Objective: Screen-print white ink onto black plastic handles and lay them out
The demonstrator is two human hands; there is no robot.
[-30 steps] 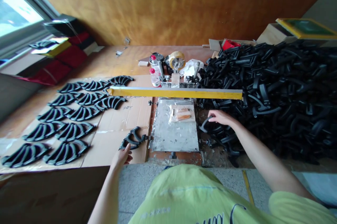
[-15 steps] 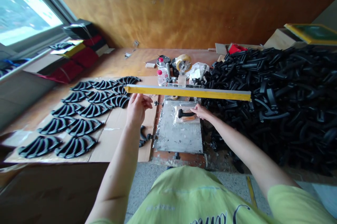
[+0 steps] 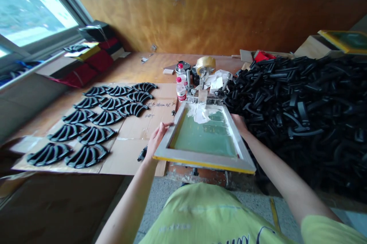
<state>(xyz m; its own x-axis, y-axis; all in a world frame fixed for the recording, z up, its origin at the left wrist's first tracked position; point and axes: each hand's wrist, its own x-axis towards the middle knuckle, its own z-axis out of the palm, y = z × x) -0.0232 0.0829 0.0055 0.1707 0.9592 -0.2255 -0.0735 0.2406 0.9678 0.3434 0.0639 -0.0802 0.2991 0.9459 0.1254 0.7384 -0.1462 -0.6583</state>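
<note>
A silkscreen frame (image 3: 203, 162) with a green mesh lies lowered over the work plate, its near edge yellow and tilted a little. My left hand (image 3: 157, 137) is at the frame's left edge, fingers closed against it; part of the hand is behind the frame. My right hand (image 3: 239, 123) is at the right edge, its fingers hidden by the frame. The metal plate and the black curved handle seen on it earlier are covered now. A white patch of paper or film (image 3: 200, 114) sits on the far part of the mesh.
On the left, black curved handles (image 3: 97, 135) lie fanned out in rows on cardboard (image 3: 126, 148). A large heap of black handles (image 3: 301, 122) fills the right. Behind the frame stand red-capped bottles (image 3: 181, 89) and a tape roll (image 3: 205, 64). Boxes (image 3: 94, 62) sit at the back left.
The frame has swung down from edge-on to nearly flat, covering the plate and the handle. My left hand has come down with it; my right hand has moved right, away from the handle.
</note>
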